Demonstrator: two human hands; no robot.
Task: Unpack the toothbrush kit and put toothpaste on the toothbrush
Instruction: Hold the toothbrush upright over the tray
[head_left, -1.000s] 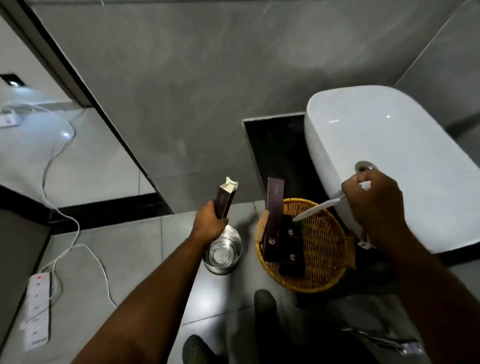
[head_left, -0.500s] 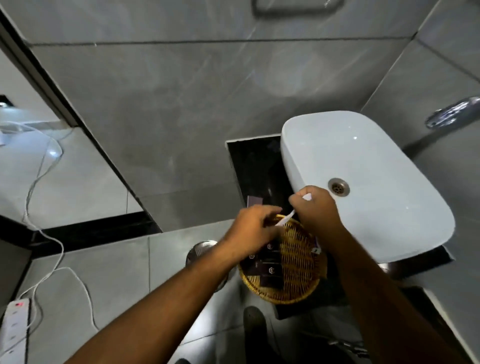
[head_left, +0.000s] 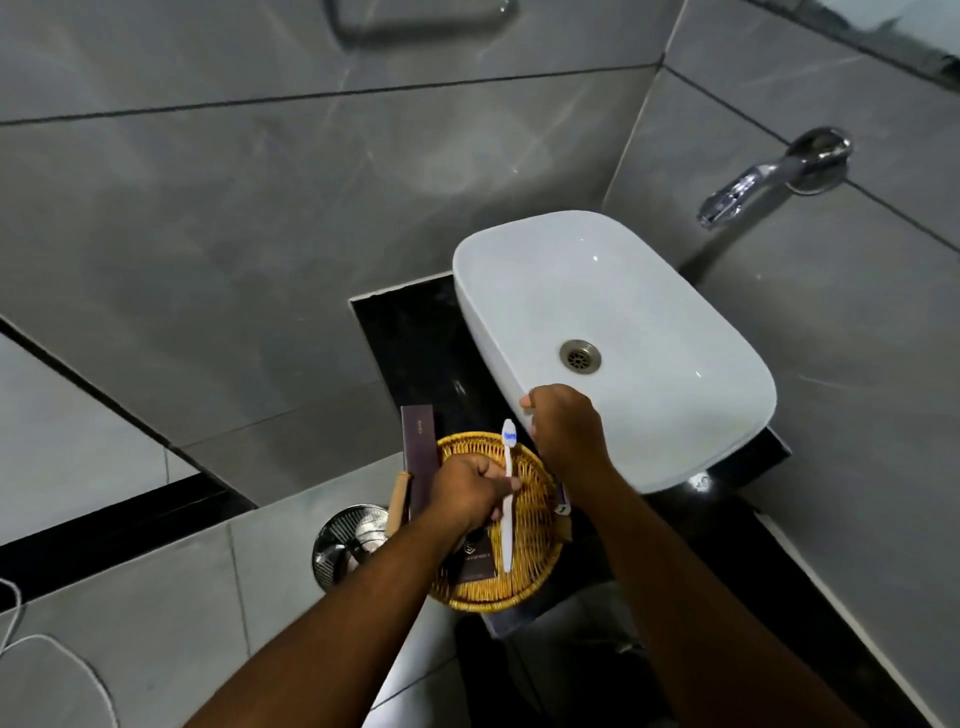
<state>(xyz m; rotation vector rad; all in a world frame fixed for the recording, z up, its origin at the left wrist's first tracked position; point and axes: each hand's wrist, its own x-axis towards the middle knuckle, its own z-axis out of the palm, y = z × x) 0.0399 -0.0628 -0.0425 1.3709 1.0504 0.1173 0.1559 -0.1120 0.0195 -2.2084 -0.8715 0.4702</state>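
My left hand (head_left: 470, 491) is shut around the middle of a white toothbrush (head_left: 507, 525). The brush stands upright over the wicker basket (head_left: 540, 525), its blue-bristled head (head_left: 509, 433) pointing away from me. My right hand (head_left: 566, 428) is closed just right of the brush head, at the near rim of the white sink (head_left: 613, 291). A small white and purple end, apparently the toothpaste tube (head_left: 564, 501), sticks out below that wrist. A long dark kit box (head_left: 418, 452) leans on the basket's left side, and another dark box (head_left: 475, 564) lies inside.
The basket sits on a black counter (head_left: 410, 343) beside the sink. A chrome tap (head_left: 763, 179) juts from the grey tiled wall on the right. A steel bin (head_left: 345, 545) stands on the floor to the left. A white cable (head_left: 57, 649) lies at lower left.
My left hand no longer holds the opened box and has taken the toothbrush from my right hand. The brush turned upright. The view has tilted up to show the whole sink and tap.
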